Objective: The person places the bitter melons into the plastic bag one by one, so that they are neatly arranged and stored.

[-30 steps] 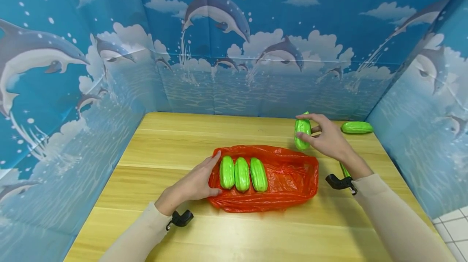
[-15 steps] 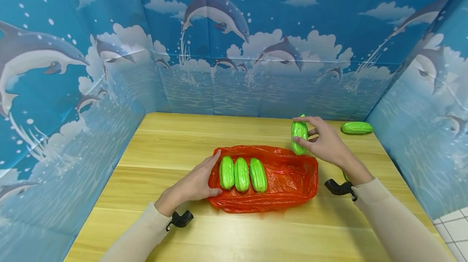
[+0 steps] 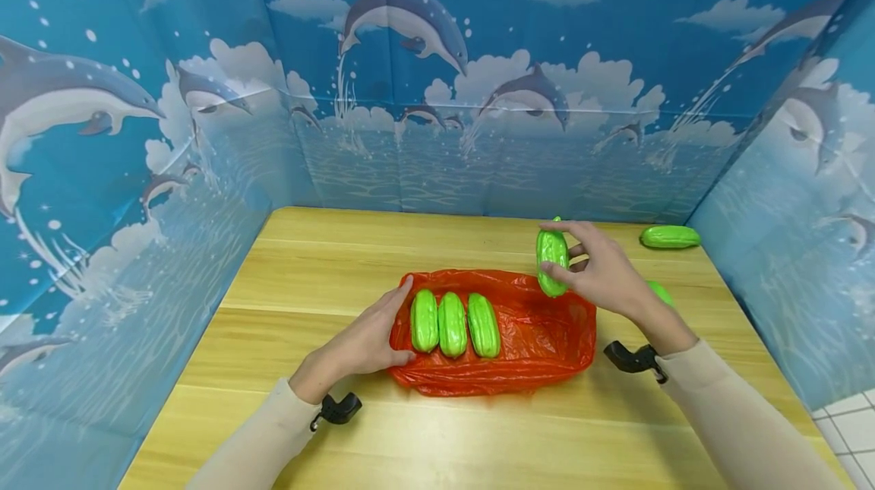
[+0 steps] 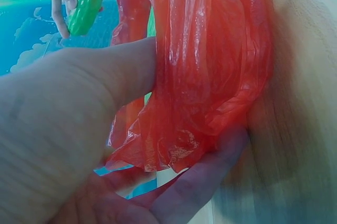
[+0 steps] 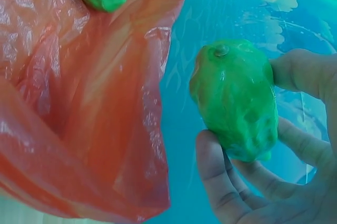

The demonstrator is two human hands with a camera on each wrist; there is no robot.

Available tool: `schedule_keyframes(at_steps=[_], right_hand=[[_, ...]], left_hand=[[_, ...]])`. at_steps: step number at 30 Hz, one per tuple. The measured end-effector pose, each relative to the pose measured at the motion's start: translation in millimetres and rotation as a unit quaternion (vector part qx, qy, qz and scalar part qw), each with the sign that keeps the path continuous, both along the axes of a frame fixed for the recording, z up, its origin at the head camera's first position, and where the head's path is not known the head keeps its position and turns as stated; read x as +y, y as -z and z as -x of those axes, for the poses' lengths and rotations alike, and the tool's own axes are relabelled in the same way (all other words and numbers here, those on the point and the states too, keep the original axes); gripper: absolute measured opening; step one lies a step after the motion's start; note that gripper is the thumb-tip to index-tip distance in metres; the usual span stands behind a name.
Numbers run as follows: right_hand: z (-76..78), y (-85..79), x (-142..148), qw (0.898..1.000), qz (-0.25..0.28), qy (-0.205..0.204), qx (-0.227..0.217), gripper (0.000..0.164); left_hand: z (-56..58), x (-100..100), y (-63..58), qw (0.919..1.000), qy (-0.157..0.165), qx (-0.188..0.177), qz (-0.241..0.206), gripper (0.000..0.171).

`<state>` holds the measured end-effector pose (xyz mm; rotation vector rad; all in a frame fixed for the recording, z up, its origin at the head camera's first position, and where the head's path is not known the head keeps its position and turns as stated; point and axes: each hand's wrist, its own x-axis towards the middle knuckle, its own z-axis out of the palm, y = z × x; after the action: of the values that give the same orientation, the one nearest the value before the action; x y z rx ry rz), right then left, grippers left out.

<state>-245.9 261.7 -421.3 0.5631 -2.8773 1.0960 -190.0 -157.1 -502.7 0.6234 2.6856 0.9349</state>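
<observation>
Right hand (image 3: 601, 270) has got one green gourd (image 3: 551, 249), pinched between thumb and fingertips, and the right wrist view shows it sitting off the palm. It's lengthwise and a bit tilted, up at the far rim toward the right end of the one red plastic bag (image 3: 540, 334). From that wrist there's a gap between gourd and plastic, so not touching.

Left hand (image 3: 362, 334) is at the bag's left end, thumb and fingers spread wide apart across it. Left wrist view has the thumb going in past the edge of the plastic and the other fingers against the bag on the far side.

Count so far: three gourds inside the bag, side by side in the left half: left one (image 3: 424, 321), middle one (image 3: 453, 325), right one (image 3: 483, 326). Left and middle are right up against each other, and the right one leans a little.

Two more on the wood table (image 3: 287, 270): a corner gourd (image 3: 671, 237) lying sideways at the back right, and a half-hidden gourd (image 3: 660, 293) behind the right forearm. So that's six I can see.

Also two black wrist mounts (image 3: 338, 408), one per arm, and two pale sleeves (image 3: 741, 422). Blue dolphin-print backdrop (image 3: 437, 163) around it all.
</observation>
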Motion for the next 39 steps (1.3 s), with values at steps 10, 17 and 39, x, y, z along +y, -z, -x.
schedule_keyframes(at_steps=[10,17,39], right_hand=[[-9.6,-2.4,-10,1.0,-0.006,-0.007,-0.011,0.073],[-17.4,-1.4,-17,1.0,-0.012,-0.018,-0.005,0.072],[-36.1,11.5,-36,0.997,-0.051,-0.049,0.014,0.07]], left_hand=[[-0.8,0,-0.3,1.0,-0.002,-0.003,-0.005,0.129],[-1.6,1,-0.4,1.0,-0.001,-0.005,-0.007,0.131],[-0.3,2,-1.2,1.0,-0.004,-0.005,-0.007,0.131]])
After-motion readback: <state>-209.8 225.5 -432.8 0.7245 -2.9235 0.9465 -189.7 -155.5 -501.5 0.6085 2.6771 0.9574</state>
